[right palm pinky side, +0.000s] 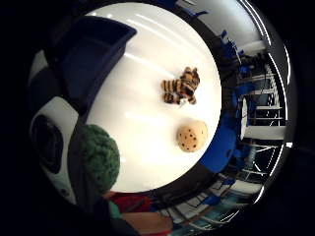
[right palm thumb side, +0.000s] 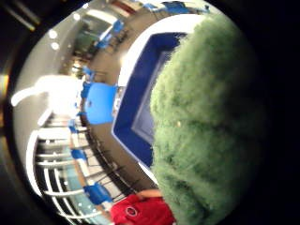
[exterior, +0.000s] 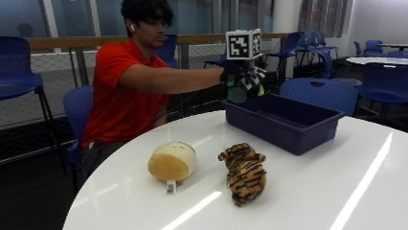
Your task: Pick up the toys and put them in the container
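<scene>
Partly hidden, green toy [exterior: 237, 94] sits in gloved right hand [exterior: 245, 76] above bin [exterior: 280, 122].

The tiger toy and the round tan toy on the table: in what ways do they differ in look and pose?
The tiger toy is orange with black stripes; the round tan toy is plain tan with dark dots on one face. The tiger toy is long with limbs and lies flat; the round tan toy is a compact drum shape resting on its side. Both lie on the white table, outside the blue container.
</scene>
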